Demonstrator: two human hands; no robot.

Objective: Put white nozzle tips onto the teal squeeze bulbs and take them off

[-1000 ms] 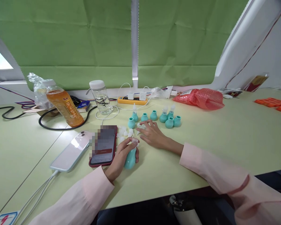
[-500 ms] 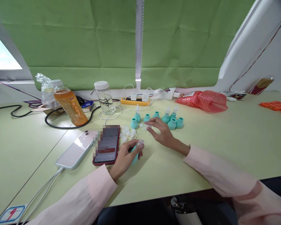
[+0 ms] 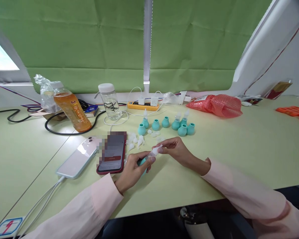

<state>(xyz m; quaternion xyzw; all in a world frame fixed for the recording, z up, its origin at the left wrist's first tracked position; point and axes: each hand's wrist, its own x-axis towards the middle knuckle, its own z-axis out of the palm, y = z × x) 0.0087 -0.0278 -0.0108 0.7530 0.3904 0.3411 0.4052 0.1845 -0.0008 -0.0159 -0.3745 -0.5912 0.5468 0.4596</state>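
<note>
My left hand (image 3: 136, 167) is wrapped round a teal squeeze bulb (image 3: 142, 161) with a clear plastic piece at its mouth. Between thumb and fingers, my right hand (image 3: 175, 149) pinches a white pointed nozzle tip (image 3: 157, 150) against that clear piece; whether the two are joined I cannot tell. Several loose white tips (image 3: 140, 141) and clear pieces (image 3: 155, 134) lie just beyond my hands. Behind them stand several teal bulbs (image 3: 155, 124), some open-mouthed. A few carry clear parts and white tips, such as the bulb (image 3: 145, 123) at the back left.
A red-cased phone (image 3: 111, 156) lies left of my left hand, with a charging phone (image 3: 76, 159) beside it. Farther back are an orange drink bottle (image 3: 73, 111), a clear water bottle (image 3: 111, 104), a yellow power strip (image 3: 142, 106) and a red bubble-wrap bag (image 3: 216, 105).
My right hand has come back from the loose parts toward my left hand, bringing a white nozzle tip to the held bulb. My left hand has kept its grip.
</note>
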